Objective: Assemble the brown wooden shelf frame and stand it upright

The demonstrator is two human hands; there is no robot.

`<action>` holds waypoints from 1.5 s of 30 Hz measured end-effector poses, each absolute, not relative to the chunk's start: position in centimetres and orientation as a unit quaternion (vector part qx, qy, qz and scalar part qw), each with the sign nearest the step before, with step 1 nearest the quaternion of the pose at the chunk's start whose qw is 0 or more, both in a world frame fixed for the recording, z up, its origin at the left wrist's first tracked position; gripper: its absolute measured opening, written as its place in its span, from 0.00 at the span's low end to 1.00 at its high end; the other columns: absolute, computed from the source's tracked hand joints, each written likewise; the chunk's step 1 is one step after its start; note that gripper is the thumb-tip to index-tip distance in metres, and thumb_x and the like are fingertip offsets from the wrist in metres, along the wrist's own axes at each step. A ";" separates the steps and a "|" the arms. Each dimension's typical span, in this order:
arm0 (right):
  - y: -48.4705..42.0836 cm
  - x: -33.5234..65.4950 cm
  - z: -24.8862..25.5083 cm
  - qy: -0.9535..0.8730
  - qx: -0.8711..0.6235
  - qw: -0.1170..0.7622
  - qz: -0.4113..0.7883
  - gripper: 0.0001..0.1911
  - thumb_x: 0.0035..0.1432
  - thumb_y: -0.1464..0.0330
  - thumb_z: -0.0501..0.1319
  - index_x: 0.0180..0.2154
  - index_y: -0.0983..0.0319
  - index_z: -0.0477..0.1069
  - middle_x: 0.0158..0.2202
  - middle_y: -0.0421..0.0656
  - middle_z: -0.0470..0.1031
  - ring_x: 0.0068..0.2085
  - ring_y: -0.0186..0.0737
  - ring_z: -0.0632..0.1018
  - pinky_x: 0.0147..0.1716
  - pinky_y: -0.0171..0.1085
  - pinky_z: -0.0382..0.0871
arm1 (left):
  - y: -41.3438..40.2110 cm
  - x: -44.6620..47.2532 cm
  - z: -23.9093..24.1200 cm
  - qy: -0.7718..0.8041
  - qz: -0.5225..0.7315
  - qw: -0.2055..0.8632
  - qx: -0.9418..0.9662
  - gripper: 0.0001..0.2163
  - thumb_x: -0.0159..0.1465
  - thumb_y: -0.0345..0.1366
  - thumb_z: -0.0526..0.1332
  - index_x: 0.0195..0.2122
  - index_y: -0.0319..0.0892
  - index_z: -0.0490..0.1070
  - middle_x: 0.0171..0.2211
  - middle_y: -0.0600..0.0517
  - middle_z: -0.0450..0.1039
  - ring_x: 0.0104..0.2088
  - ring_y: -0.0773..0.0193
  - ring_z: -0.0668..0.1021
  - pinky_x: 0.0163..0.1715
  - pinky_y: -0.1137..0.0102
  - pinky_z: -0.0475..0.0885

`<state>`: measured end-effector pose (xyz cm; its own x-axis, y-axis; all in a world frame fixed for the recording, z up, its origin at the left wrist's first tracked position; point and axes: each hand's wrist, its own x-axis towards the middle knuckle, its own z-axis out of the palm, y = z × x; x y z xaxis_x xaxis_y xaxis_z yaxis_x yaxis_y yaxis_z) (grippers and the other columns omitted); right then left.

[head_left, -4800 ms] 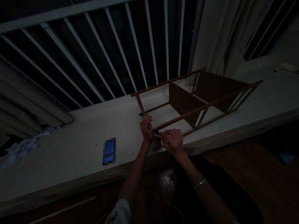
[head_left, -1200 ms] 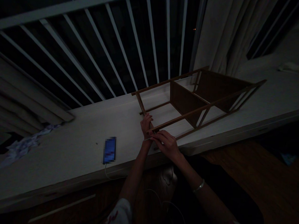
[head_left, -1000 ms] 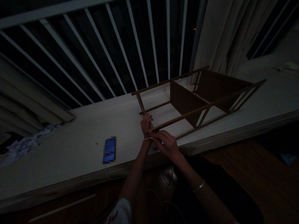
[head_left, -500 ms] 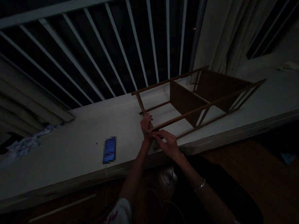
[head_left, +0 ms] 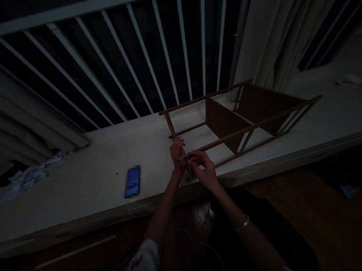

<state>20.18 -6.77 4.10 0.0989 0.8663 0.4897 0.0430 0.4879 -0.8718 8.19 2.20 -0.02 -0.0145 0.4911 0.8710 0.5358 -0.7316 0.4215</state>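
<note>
A brown wooden shelf frame [head_left: 229, 121] lies on its side on a long white ledge [head_left: 92, 175]. My left hand [head_left: 176, 151] grips the near end post of the frame, fingers wrapped round it. My right hand [head_left: 202, 168] is pinched at the joint where a long rail meets that post, on a thin metal tool too small and dark to name. A bracelet shows on my right wrist. The scene is very dim.
A phone [head_left: 132, 181] with a lit screen lies on the ledge left of my hands, with a white cable hanging off the edge. Crumpled paper [head_left: 32, 173] sits far left. White railing bars [head_left: 127, 61] and curtains [head_left: 269, 39] rise behind. The wooden floor [head_left: 315, 221] lies lower right.
My right hand has shifted slightly up and inward along the rail joint, its pinch now closer to my left hand. The left hand and shelf frame have stayed put.
</note>
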 end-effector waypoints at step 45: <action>-6.1 22.1 3.0 -0.754 -0.323 0.570 0.057 0.15 0.57 0.73 0.57 0.46 0.56 0.69 0.40 0.44 0.76 0.39 0.36 0.77 0.37 0.35 0.73 | 2.2 8.3 0.0 -0.356 -0.626 0.019 -0.694 0.33 0.57 0.60 0.31 0.38 0.42 0.66 0.44 0.43 0.70 0.54 0.53 0.68 0.49 0.58 0.62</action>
